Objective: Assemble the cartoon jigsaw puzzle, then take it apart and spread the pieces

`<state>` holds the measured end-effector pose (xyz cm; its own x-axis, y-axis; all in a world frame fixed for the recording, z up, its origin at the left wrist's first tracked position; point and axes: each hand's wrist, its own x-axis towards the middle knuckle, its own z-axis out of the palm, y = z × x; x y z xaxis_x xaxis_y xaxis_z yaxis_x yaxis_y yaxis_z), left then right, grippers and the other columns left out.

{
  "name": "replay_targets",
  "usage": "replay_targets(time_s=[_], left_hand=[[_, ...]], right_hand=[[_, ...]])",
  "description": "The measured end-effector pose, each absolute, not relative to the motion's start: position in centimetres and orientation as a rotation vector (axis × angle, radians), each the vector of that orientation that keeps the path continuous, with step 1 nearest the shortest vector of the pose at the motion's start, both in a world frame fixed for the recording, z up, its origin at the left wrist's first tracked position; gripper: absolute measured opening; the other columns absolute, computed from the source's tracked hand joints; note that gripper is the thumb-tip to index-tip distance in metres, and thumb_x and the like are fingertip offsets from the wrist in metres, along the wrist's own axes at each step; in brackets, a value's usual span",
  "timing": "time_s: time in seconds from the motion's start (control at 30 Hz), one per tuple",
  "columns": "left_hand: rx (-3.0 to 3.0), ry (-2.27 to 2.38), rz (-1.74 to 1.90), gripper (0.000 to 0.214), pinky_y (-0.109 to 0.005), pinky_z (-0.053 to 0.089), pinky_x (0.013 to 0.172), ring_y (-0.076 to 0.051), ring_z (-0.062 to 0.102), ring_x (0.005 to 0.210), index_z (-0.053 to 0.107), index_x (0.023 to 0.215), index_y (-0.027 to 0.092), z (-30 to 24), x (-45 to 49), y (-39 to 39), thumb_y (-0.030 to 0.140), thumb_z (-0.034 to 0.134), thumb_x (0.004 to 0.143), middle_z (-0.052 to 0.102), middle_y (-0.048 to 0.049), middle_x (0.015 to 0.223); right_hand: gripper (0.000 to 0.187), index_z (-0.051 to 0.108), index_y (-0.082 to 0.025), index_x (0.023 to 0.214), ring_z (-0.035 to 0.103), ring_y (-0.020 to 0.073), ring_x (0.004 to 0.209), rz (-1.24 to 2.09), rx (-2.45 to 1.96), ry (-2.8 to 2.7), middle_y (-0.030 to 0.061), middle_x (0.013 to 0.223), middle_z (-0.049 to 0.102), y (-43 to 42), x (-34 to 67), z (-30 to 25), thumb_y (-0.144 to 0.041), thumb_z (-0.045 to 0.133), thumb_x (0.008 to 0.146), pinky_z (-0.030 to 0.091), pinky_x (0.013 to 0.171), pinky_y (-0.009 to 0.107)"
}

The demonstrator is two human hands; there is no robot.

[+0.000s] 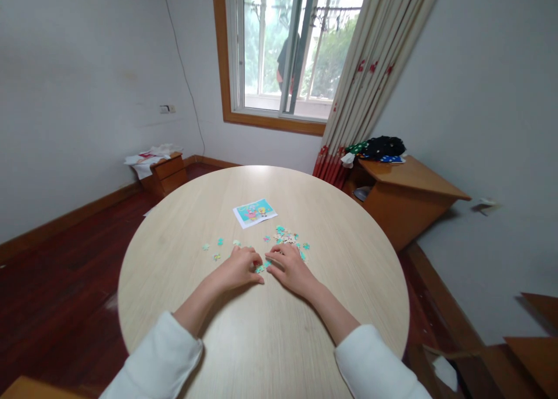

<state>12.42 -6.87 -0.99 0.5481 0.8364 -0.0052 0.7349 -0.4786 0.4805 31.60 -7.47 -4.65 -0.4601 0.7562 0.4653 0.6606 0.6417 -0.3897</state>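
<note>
My left hand (239, 268) rests low over the table, fingers bent and the thumb apart from them. Between my hands lie a few joined or touching teal and yellow puzzle pieces (260, 268); their exact fit is too small to tell. My right hand (289, 266) faces it from the right, with a teal puzzle piece (267, 263) at its thumb and index finger. Just beyond my right hand spreads a loose pile of puzzle pieces (285, 236), some with the pale side up. Several single pieces, one of them a green-yellow puzzle piece (217, 257), lie left of my left hand.
A picture card (256, 212) with cartoon figures lies farther back on the round table (174, 236). Behind stand a small drawer cabinet (168, 172) and a wooden desk (405, 178) with clothes (383, 148). A person (288, 62) shows through the window.
</note>
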Motion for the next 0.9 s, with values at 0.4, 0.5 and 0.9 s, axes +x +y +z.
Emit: replay_targets(time_s=[0.4,0.5,0.9], left_hand=[[2.313,1.206,0.390,0.022,-0.025,0.039,0.065,-0.015,0.056,0.067,0.069,0.076,0.013,-1.1,12.3,-7.1,0.019,0.047,0.081,0.063,-0.0069,0.074],[2.328,1.207,0.419,0.026,-0.026,0.039,0.066,-0.016,0.056,0.067,0.069,0.075,0.012,-1.3,12.3,-6.9,0.018,0.044,0.082,0.064,-0.0082,0.074],[2.013,1.380,0.742,0.026,-0.028,0.038,0.062,-0.017,0.056,0.066,0.063,0.070,0.015,-2.2,10.0,-4.9,0.029,0.044,0.078,0.066,-0.0055,0.070]], right_hand=[[0.021,0.066,-0.020,0.098,0.056,0.0211,0.097,0.253,-1.088,-2.275,0.0072,0.101,0.063,-7.9,30.9,-4.4,-0.021,0.068,0.077,0.039,0.088,0.041],[0.022,0.066,-0.020,0.099,0.055,0.0206,0.097,0.258,-1.088,-2.273,0.0070,0.101,0.063,-7.8,30.8,-4.6,-0.021,0.068,0.077,0.040,0.087,0.040],[0.019,0.067,-0.019,0.097,0.056,0.0204,0.098,0.236,-1.038,-2.315,0.0070,0.101,0.064,-8.1,29.2,-5.4,-0.027,0.068,0.079,0.040,0.089,0.038]])
